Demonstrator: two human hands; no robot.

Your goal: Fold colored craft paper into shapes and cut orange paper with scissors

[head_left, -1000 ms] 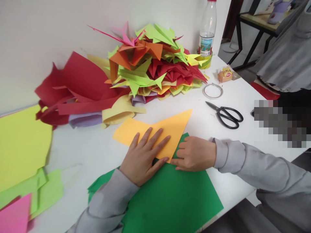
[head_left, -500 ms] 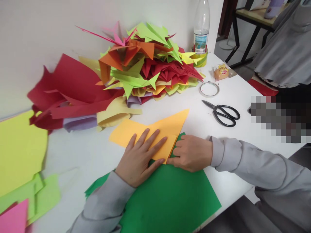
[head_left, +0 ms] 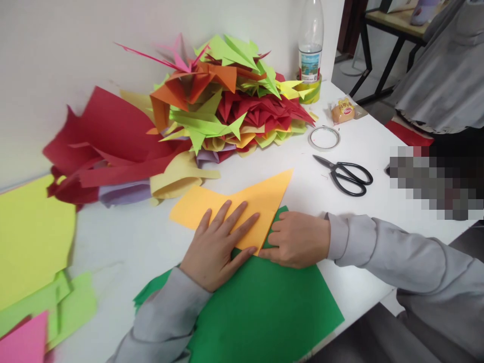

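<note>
White table [head_left: 109, 237] against a pale wall [head_left: 56, 50]. Capped or not, can't tell: clear bottle [head_left: 311, 38] at the back, top cut off by the frame. Upper part see-through, fill level unclear behind its label [head_left: 310, 66]. Base meets a yellow-green ring [head_left: 313, 95]; can't tell if inside or behind. Clear wrapper [head_left: 343, 111] nearby has a tan snack in it. Flat tape roll [head_left: 324, 147] and scissors [head_left: 334, 167] lie closer to me.

Orange paper [head_left: 260, 194], folded, lies partly over green sheets [head_left: 264, 307]. My left hand [head_left: 214, 257] is spread flat on it, gripping nothing. My right hand [head_left: 297, 239] is curled, index fingertip at its near corner; can't tell if anything's pinched.
</note>
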